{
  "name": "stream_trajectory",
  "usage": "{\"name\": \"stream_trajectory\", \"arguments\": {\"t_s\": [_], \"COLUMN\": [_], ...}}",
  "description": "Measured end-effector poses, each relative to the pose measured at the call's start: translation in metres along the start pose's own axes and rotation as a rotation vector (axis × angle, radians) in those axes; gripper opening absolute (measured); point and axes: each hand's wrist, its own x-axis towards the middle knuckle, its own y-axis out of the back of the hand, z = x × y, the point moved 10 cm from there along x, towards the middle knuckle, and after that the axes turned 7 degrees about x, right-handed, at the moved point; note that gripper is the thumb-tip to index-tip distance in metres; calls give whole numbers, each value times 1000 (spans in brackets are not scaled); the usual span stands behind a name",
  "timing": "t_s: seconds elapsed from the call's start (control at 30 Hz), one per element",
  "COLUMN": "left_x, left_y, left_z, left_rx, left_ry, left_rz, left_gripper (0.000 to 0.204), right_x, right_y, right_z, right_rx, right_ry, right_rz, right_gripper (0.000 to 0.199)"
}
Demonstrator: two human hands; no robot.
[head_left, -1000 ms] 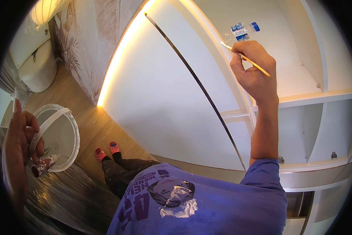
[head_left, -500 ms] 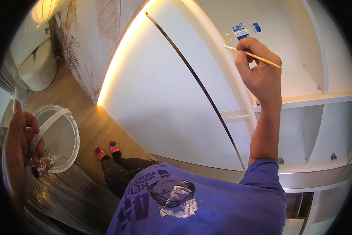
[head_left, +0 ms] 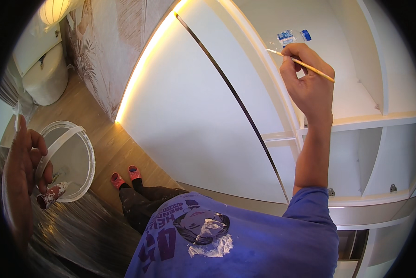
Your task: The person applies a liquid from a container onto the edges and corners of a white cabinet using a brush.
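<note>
Head view looks down your body at a white built-in shelf unit (head_left: 356,106) on the right and a wooden floor (head_left: 110,148) far below on the left. Your right hand (head_left: 310,83) is raised to the upper shelf compartment, thumb and fingers pinched around a thin, pale-handled paintbrush (head_left: 300,65). Its tip points left, toward the compartment's left wall, and the handle's end sticks out to the right past your knuckles. Just beyond the brush, a small clear packet with blue patches (head_left: 291,37) lies on the white back panel; you cannot tell whether the brush touches it.

Your left hand (head_left: 25,162) sits at the left edge, fingers curled around the pale bail handle of a white plastic bucket (head_left: 73,162). The same hand also grips a paint-spattered dark handle (head_left: 50,195) that juts out below the fingers. The bucket hangs near that hand, its round mouth open toward you.

Between the two hands runs a wide white cabinet panel (head_left: 189,116), crossed by a dark curved strip (head_left: 236,97) and lit along its left edge by a warm light line (head_left: 143,65). Your purple printed shirt (head_left: 236,241) fills the near edge, and red slippers (head_left: 124,175) show far below on the floor.
</note>
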Motion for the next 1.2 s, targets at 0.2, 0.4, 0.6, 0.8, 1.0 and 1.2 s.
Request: {"name": "stream_trajectory", "arguments": {"t_s": [0.2, 0.4, 0.6, 0.8, 1.0, 1.2], "left_x": [-2, 1, 0, 0, -3, -1], "left_y": [-4, -5, -3, -6, -7, -4], "left_z": [4, 3, 4, 2, 8, 2], "left_rx": [-32, 8, 16, -3, -14, 11], "left_ry": [16, 1, -6, 8, 5, 12], "left_rz": [-38, -91, -64, -112, -83, -74], "left_gripper": [63, 63, 63, 62, 63, 64], "right_x": [-3, -4, -5, -10, -10, -10], "right_y": [-2, -3, -1, 3, 3, -1], "right_z": [7, 7, 2, 6, 7, 8], "right_rx": [-2, 66, 8, 18, 35, 5], "right_ry": [-31, -48, -20, -60, -51, -53], "right_rz": [-18, 18, 13, 62, 67, 46], "right_gripper": [5, 4, 7, 3, 3, 3]}}
